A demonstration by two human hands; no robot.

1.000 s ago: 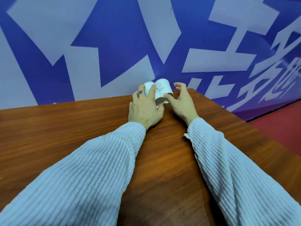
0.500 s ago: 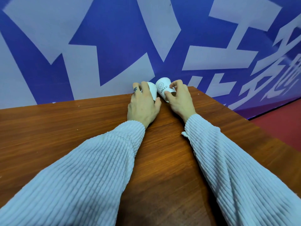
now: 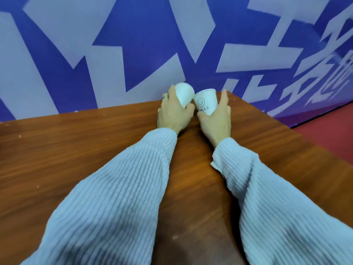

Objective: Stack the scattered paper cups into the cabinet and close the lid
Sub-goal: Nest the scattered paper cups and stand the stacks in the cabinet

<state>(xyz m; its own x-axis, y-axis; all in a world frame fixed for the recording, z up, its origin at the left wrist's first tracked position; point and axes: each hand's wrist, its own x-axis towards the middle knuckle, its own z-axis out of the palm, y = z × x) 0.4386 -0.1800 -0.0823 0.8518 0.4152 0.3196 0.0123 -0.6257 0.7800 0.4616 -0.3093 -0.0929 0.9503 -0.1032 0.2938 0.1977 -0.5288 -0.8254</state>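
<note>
Two white paper cups are held side by side near the far edge of the wooden table (image 3: 76,150). My left hand (image 3: 172,116) grips the plain white cup (image 3: 184,93), which is tilted left. My right hand (image 3: 216,118) holds the cup printed with a smiley and "HELLO" (image 3: 207,101), roughly upright, thumb in front and fingers behind. The two cups touch at their sides. Both arms wear pale ribbed sleeves. No cabinet is in view.
A blue wall banner with large white characters (image 3: 133,44) stands right behind the table's far edge. The table's right edge runs diagonally, with red floor (image 3: 332,129) beyond it.
Both hands have lifted the cups off the table and turned them more upright; the printed cup now shows its smiley facing me. The view has shifted slightly.
</note>
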